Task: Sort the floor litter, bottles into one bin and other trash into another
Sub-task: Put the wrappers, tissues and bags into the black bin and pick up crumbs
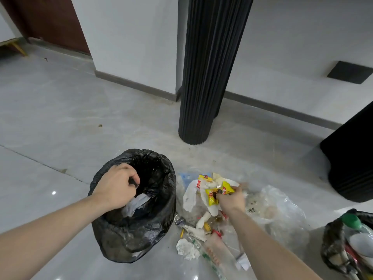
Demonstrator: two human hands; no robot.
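Two yellow snack wrappers [219, 194] sit bunched in the right hand [232, 201], crumpled, so no clear long axis; one hangs down toward the pile, other sticks out to the right. Print on them too small to read. Right fingers are curled round the wrappers w/ some white plastic, but fingertips are motion-blurred & mostly hidden under the litter, so exact grip can't be told.

Just beneath lies the litter pile [214, 225] on the floor [60, 118]: white plastic bags, a crumpled tissue [186, 249], clear film, small bits hard to ID. A clear plastic bag [276, 207] spreads to the right, contents hazy.

Left of pile, touching it, stands the black-lined bin [133, 229], mouth up, something white inside, rest dark. Left hand [117, 184] grips the liner's rim, fingers curled over the edge, tips hidden inside.

Far right, cut off by frame edge, a second black-lined bin [333, 243] holds a green-capped bottle [352, 221], lying tilted w/ cap to the upper left, body mostly out of view.

Behind: a black ribbed column [203, 77] and white wall.
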